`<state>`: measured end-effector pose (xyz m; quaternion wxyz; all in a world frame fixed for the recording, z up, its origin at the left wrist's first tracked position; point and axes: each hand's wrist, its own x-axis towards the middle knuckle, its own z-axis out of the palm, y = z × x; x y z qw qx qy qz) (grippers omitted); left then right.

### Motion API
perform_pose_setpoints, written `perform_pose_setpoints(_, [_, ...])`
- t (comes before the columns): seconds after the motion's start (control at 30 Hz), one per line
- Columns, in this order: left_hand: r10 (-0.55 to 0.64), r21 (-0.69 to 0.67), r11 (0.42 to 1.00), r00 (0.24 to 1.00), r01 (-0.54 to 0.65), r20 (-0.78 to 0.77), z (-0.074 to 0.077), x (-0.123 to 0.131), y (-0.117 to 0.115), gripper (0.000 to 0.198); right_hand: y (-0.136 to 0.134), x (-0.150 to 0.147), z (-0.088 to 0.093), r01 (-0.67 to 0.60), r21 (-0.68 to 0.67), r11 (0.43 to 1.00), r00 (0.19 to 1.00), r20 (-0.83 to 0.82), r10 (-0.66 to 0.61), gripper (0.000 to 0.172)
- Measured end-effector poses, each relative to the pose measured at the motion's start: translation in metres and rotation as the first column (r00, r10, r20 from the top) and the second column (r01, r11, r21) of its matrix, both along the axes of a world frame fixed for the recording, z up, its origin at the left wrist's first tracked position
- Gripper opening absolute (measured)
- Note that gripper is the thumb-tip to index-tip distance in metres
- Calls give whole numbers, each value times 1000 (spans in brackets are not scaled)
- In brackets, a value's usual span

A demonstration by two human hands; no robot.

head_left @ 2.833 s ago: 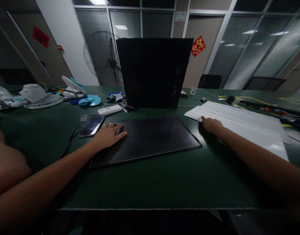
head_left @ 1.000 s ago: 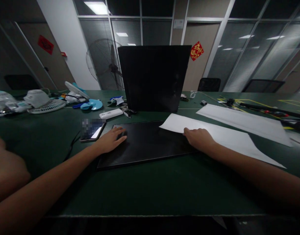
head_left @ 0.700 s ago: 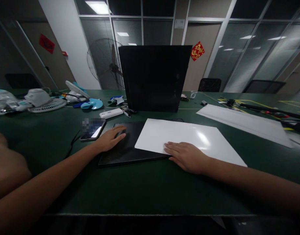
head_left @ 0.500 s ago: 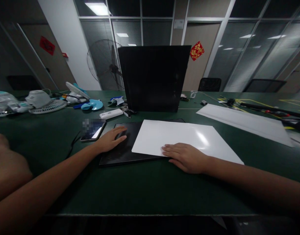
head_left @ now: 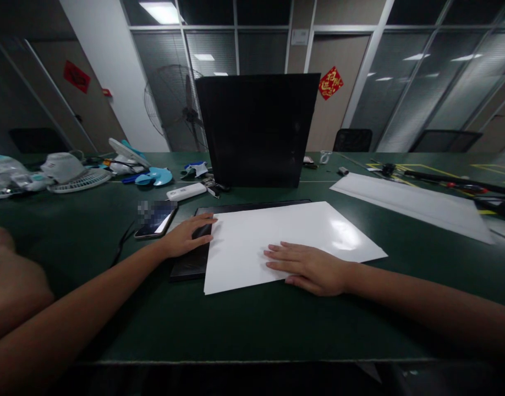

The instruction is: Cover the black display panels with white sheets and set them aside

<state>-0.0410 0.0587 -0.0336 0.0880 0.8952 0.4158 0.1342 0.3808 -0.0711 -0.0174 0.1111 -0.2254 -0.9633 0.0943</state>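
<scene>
White glossy sheets (head_left: 252, 236) lie in a slightly turned stack over a flat black board (head_left: 190, 265) on the table. My right hand (head_left: 308, 267) rests on the near right part of the sheets, palm down and fingers stretched. At their left edge is my left hand (head_left: 188, 235), fingers extended over the board and the tips at or just touching the paper. Nothing is gripped in either hand. Most of the board is hidden beneath the sheets.
A tall black panel (head_left: 258, 132) stands behind the board. Left of it are a phone (head_left: 157, 220), a white oblong device (head_left: 186, 192), blue fan blades (head_left: 154, 176) and fan parts (head_left: 77, 179). A long white sheet (head_left: 409, 206) lies to the right on the green table (head_left: 252, 330).
The white sheets have slid left and turned, their left edge now reaching my left hand and overhanging the board's near edge. My right hand has shifted slightly left with them.
</scene>
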Motion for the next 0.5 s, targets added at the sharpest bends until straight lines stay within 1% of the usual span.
perform_pose_setpoints(0.03, [-5,-16,1000,1000,5,-18,1,1,-1,79,2,1,-2,67,70,995,998,-3,-67,54])
perform_pose_setpoints(0.07, [-8,-29,1000,999,7,-34,3,3,-3,78,3,3,-3,151,138,979,988,-3,-152,51])
perform_pose_setpoints(0.1, [-8,-39,999,999,7,-46,4,5,-5,77,4,4,-3,246,197,949,968,0,-251,48])
perform_pose_setpoints(0.17, [-5,-47,999,999,2,-54,7,7,-7,76,7,7,-1,413,277,868,899,30,-438,45])
perform_pose_setpoints(0.2, [-1,-49,999,999,-1,-53,8,8,-8,76,8,8,1,466,300,832,863,54,-502,46])
perform_pose_setpoints(0.23, [0,-50,999,999,-2,-49,9,9,-9,77,8,9,3,492,314,812,839,78,-539,47])
perform_pose_setpoints(0.27, [-2,-50,999,999,0,-45,9,10,-10,77,9,10,4,495,316,809,831,98,-547,47])
perform_pose_setpoints(0.3, [-9,-50,999,999,7,-43,10,10,-10,77,10,11,4,479,308,822,840,112,-532,48])
perform_pose_setpoints(0.4, [-34,-50,998,998,31,-47,9,9,-9,72,12,13,0,381,232,895,908,92,-410,51])
perform_pose_setpoints(0.5, [-43,-39,998,997,40,-57,6,7,-6,66,12,14,-6,278,94,956,958,46,-283,57])
